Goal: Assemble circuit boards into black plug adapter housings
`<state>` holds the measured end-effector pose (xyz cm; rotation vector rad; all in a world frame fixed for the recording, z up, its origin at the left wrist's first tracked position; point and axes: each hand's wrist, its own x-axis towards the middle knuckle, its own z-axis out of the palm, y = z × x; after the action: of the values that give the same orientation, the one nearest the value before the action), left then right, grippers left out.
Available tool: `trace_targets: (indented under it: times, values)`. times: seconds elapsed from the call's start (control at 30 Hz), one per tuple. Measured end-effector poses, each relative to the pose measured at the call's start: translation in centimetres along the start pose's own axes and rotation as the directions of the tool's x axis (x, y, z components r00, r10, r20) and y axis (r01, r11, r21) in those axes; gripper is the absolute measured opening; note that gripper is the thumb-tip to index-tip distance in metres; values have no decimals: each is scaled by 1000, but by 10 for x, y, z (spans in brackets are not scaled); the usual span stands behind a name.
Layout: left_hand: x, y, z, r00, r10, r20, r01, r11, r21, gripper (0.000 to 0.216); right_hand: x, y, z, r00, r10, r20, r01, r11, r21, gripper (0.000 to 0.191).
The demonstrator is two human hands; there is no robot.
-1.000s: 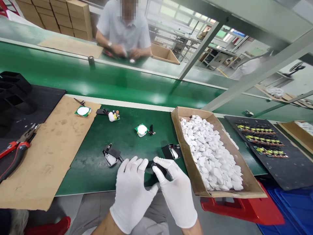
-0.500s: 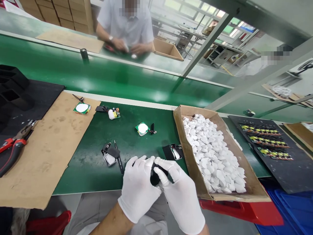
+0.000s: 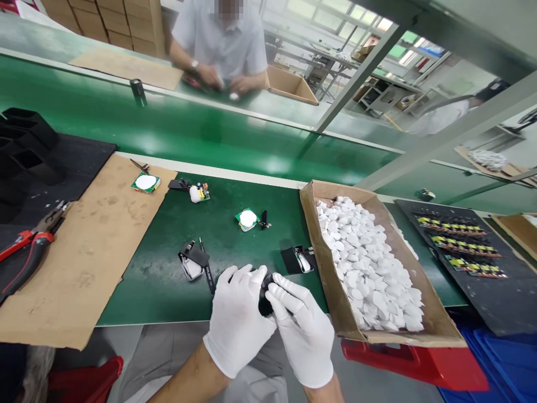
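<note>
Both my hands wear white gloves and meet at the front edge of the green bench. Between them is a small black plastic part (image 3: 265,298), mostly covered by my fingers, so its exact kind is hidden. My left hand (image 3: 239,316) is wrapped round it from the left. The fingers of my right hand (image 3: 300,330) press on it from the right. Beside my left hand lie black tweezers (image 3: 208,275) and a black casing with a white insert (image 3: 192,262). Beyond my right hand sits another opened black casing (image 3: 300,259).
A cardboard tray (image 3: 314,240) of white pieces stands to the right. Green circuit boards with white discs (image 3: 247,219) lie ahead. Red-handled pliers (image 3: 36,240) rest at left by brown cardboard (image 3: 100,240). A dark board (image 3: 474,285) holds component rows. Another person (image 3: 220,45) sits opposite.
My right hand has shifted slightly left and its fingers have moved on the black part. My left hand keeps its hold. The camera view has shifted a little.
</note>
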<state>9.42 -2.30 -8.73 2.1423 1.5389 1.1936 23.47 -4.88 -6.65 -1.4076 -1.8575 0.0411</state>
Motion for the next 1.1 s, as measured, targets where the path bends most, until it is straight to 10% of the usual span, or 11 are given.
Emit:
trace_targets:
  times: [0.37,0.7,0.9,1.1]
  values:
    - [-14,-9,-10,997,14,78,-20,997,79,63,-6,21,-3,982,-189,18,190,979,-67,39]
    - [-48,-74,-106,913,166,-372,-163,986,40,30,-4,6,6,998,-62,-17,59,984,-168,12]
    - [-40,-129,-113,862,-166,-479,269,951,154,15,17,-40,-32,942,152,-300,-243,924,-294,34]
    - [-38,-128,-108,871,-137,-471,237,958,161,20,-1,-25,36,967,108,-233,-149,975,-165,14]
